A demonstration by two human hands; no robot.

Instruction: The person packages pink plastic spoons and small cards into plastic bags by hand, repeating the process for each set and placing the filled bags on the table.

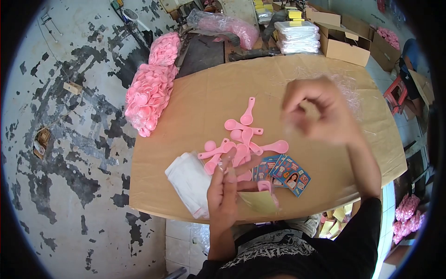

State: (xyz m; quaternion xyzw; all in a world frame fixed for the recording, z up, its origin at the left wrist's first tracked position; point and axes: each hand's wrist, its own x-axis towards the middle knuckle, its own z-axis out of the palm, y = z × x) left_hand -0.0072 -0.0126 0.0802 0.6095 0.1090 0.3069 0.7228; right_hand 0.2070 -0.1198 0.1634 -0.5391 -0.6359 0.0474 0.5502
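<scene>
My left hand (224, 188) is at the front of the brown-covered table, its fingers closed round a small clear packet (260, 199) with a yellowish card and something pink in it. My right hand (316, 109) is raised over the right half of the table, blurred, with thumb and fingers curled together in a ring; anything between the tips is too blurred to make out. Several pink spoons (241, 151) lie loose beyond my left hand. Blue printed cards (291, 176) are fanned out to its right. White plastic bags (188, 179) lie to its left.
Bags of pink spoons (151, 93) stand at the table's left back edge. A stack of clear bags (298, 37) and cardboard boxes (344, 45) are at the back. Thin clear strands (346, 90) lie at right. Another person (411, 60) is at the far right.
</scene>
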